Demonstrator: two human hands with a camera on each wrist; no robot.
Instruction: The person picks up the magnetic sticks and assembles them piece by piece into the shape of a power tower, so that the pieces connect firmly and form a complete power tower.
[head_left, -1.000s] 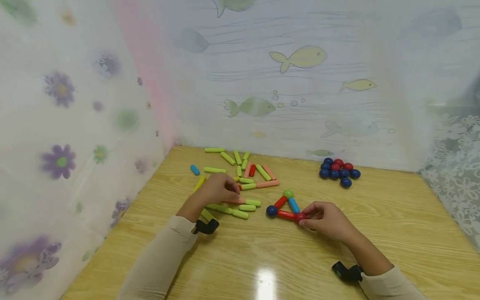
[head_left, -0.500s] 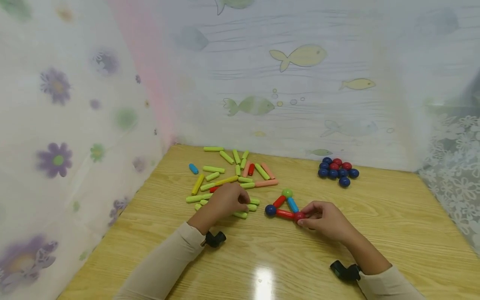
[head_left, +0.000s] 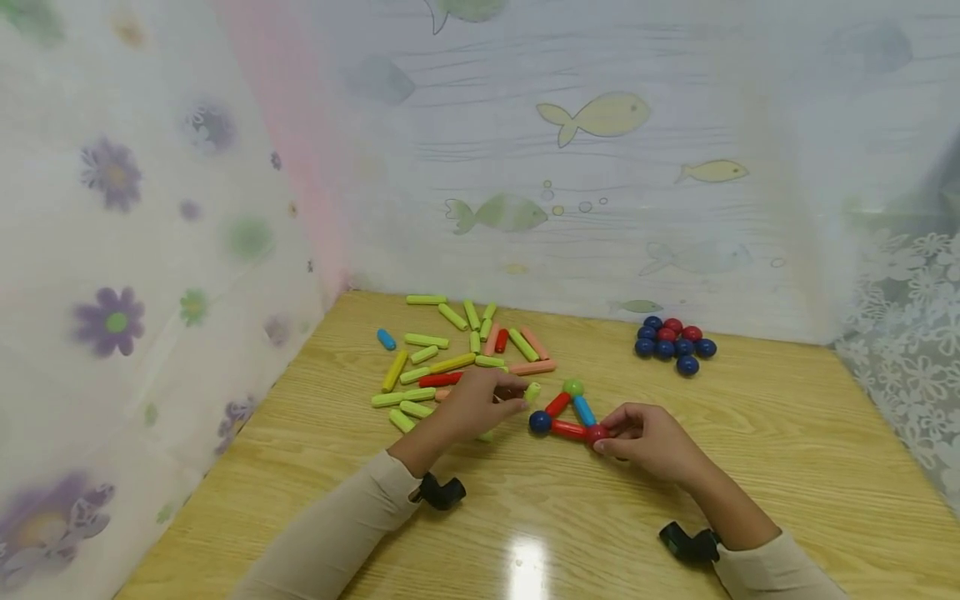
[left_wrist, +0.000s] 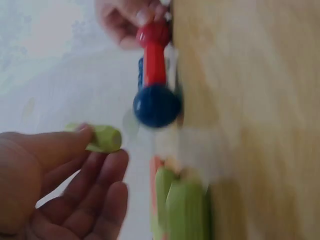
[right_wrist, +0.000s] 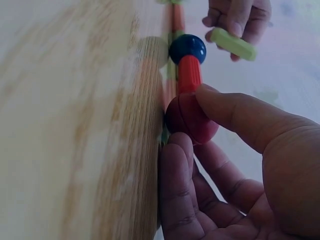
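A short yellow-green rod [head_left: 532, 392] is pinched between thumb and fingers of my left hand [head_left: 480, 404], raised just left of a triangle lying on the table. That triangle has a dark blue ball [head_left: 540, 422], a green ball [head_left: 573, 387] and a red ball [head_left: 597, 436] at its corners, joined by two red rods [head_left: 568, 429] and a blue rod [head_left: 584, 410]. My right hand [head_left: 652, 442] holds the red ball between thumb and fingers. In the right wrist view the yellow-green rod [right_wrist: 233, 44] appears close to the blue ball [right_wrist: 188, 49].
Loose yellow-green, yellow, red and salmon rods [head_left: 453, 362] lie spread behind and around my left hand. A lone blue rod [head_left: 386, 338] is at the far left. Blue and red balls [head_left: 665, 334] sit clustered at the back right. Patterned curtains [head_left: 600, 208] border the wooden table [head_left: 600, 525].
My left hand has moved right from among the loose rods toward the triangle and now carries a yellow-green rod. My right hand stays on the red ball.
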